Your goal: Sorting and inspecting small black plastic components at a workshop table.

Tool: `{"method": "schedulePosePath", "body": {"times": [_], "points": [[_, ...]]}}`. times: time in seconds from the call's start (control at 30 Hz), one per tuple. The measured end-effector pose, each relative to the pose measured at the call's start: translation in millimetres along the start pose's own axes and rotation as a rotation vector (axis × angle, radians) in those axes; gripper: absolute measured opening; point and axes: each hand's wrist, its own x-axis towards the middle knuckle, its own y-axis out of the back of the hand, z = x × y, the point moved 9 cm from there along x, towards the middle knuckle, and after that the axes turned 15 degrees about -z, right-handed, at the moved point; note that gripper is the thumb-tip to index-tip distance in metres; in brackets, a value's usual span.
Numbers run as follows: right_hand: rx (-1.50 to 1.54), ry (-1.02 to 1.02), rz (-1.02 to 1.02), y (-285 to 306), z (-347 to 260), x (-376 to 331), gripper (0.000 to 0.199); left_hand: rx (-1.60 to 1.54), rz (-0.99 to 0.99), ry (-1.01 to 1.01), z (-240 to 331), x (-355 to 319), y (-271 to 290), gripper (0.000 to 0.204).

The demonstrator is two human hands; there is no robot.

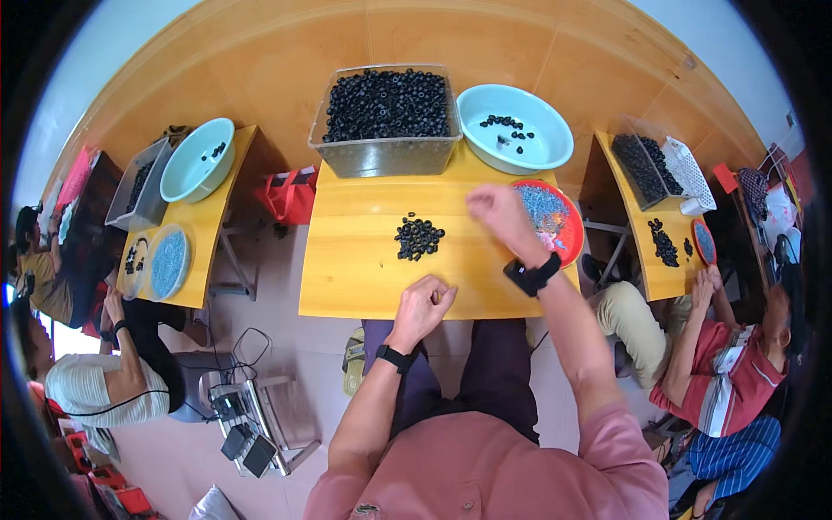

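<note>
My left hand [423, 310] is at the near edge of the yellow table, its fingers curled closed; whatever they may hold is hidden. A little blurred, my right hand [501, 212] hangs over the table just left of the red plate [568, 241], its fingers bent together with their contents out of sight. On that plate lie many small blue-grey pieces [542, 206]. A loose pile of small black ring-like parts [418, 237] sits in the middle of the table, ahead of my left hand and touched by neither.
At the back stands a clear plastic bin [386, 156] full of black parts. Beside it a light blue basin [550, 130] holds several more. Neighbouring tables at left [195, 260] and right [663, 279] have people seated at them. A red bag [289, 195] rests left of my table.
</note>
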Motion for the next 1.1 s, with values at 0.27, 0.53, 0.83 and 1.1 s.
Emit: {"method": "schedulePosePath", "body": {"times": [0.27,0.53,0.83,1.1], "points": [[-0.268,-0.001,-0.127,-104,-6,-28,0.018,-0.15,0.115,-0.032,-13,-4,6,0.032],[-0.389,0.003,-0.156,-107,-13,-26,0.019,-0.216,0.099,0.104,-13,-2,9,0.016],[0.709,-0.172,-0.375,-118,13,-62,0.031,-0.348,0.174,-0.048,-16,-1,10,0.036],[0.857,-0.18,-0.312,-132,28,-75,0.03,-0.321,0.215,-0.022,-15,0,10,0.022]]}}
